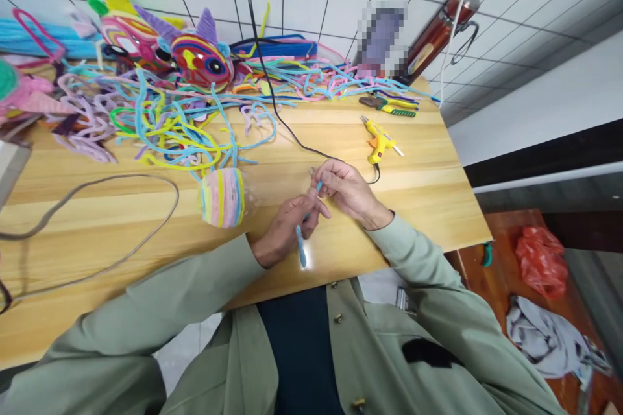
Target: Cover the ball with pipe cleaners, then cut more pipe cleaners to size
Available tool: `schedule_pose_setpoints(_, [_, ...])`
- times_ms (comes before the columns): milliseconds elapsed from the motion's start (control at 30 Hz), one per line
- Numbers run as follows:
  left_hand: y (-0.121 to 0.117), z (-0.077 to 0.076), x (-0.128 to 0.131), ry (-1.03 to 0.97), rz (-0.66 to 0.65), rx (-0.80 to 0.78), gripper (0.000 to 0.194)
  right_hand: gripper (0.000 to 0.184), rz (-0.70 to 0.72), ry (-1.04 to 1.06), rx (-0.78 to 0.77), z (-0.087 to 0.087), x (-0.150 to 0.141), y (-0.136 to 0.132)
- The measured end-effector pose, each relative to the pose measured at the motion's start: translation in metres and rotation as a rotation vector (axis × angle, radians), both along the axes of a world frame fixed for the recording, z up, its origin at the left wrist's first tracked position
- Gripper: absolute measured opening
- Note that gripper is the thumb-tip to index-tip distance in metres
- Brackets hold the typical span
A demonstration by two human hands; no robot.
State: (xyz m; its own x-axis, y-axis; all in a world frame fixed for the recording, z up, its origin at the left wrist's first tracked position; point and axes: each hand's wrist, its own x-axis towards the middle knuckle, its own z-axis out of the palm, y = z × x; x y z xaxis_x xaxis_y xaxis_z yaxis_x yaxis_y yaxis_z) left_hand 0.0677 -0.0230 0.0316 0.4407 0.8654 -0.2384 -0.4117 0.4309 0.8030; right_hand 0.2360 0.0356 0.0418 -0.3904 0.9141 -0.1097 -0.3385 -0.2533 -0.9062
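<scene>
Blue fuzzy stem [301, 248] is up in both hands over the near side of the wooden table [428, 188]: left hand [289, 224] is curled around it with one end poking out below, right hand [346, 189] is pinching the upper bit. Striped pastel bundle [222, 198] sits just left of that, yellow glue gun [380, 141] beyond the right hand, pliers [389, 106] farther back. Messy pile of stems [168, 133] sprawls back left, two horned masks [207, 68] behind it.
</scene>
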Motion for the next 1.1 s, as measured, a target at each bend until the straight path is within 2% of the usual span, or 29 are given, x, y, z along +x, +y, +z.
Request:
schedule_pose_setpoints(200, [-0.001,-0.010,0.002,-0.061,-0.156,-0.190,0.066,0.040,0.124,0.075,-0.156,-0.006,-0.001,-0.003])
schedule_pose_setpoints(400, [-0.001,-0.009,0.006,-0.054,-0.008,-0.199,0.068,0.043,0.106,0.094,-0.218,-0.009,0.001,0.001])
schedule_pose_setpoints(533, [0.002,-0.004,0.004,-0.048,0.090,-0.163,0.067,0.052,0.043,0.069,-0.188,-0.010,0.002,-0.001])
schedule_pose_setpoints(667, [0.004,-0.003,0.005,-0.007,0.112,-0.135,0.069,0.051,-0.032,0.029,-0.118,-0.013,-0.005,-0.008])
schedule_pose_setpoints(933, [0.001,-0.010,0.005,0.050,-0.003,-0.149,0.073,0.051,-0.119,-0.055,-0.051,-0.011,-0.006,0.003])
schedule_pose_setpoints(1100, [0.002,-0.013,0.006,0.097,-0.098,-0.071,0.071,0.051,-0.134,-0.127,-0.010,-0.006,-0.008,0.012])
